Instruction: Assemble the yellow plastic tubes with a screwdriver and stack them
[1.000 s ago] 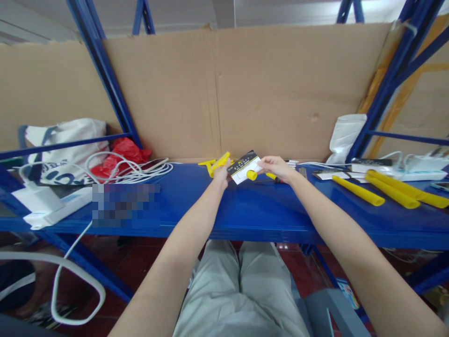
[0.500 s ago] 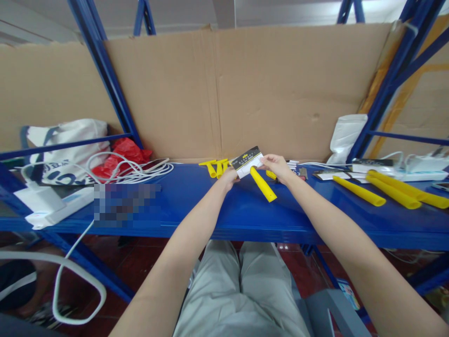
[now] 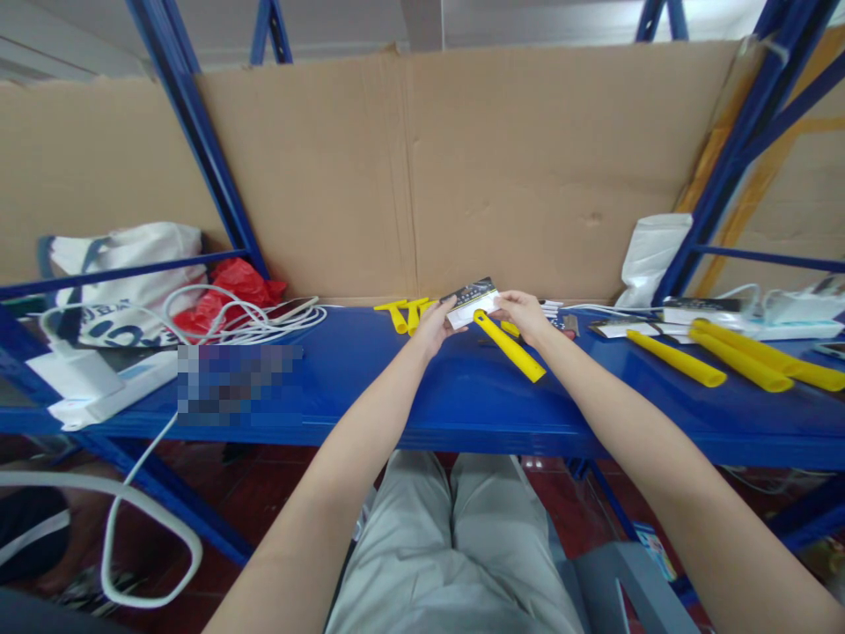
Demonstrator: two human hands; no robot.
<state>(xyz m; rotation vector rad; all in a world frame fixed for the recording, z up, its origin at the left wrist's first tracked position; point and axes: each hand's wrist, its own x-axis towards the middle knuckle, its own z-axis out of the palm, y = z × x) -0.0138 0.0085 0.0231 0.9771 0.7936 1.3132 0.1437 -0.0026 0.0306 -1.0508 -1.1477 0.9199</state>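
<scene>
Above the blue shelf, both my hands hold a black-and-white printed packaging card (image 3: 467,302). My left hand (image 3: 434,329) is closed on its left end. The fingers of my right hand (image 3: 518,313) pinch its right edge. A yellow tapered plastic handle (image 3: 511,347) with a hole in its upper end slants down to the right from the card's lower edge. Whether the handle is fixed to the card or held by hidden fingers cannot be seen. Behind my left hand lie several small yellow T-shaped pieces (image 3: 397,316). Another yellow piece (image 3: 510,328) shows beside my right hand.
Several yellow handles (image 3: 677,359) and some cards (image 3: 620,329) lie on the blue shelf (image 3: 462,409) to the right. White cables (image 3: 264,321), a red plastic bag (image 3: 234,295) and a cloth bag (image 3: 142,291) are at left. Cardboard (image 3: 502,167) walls the back.
The card has tipped back and flattened, showing less of its black face. The yellow handle's lower end has swung right. My left fingers have shifted along the card's lower edge.
</scene>
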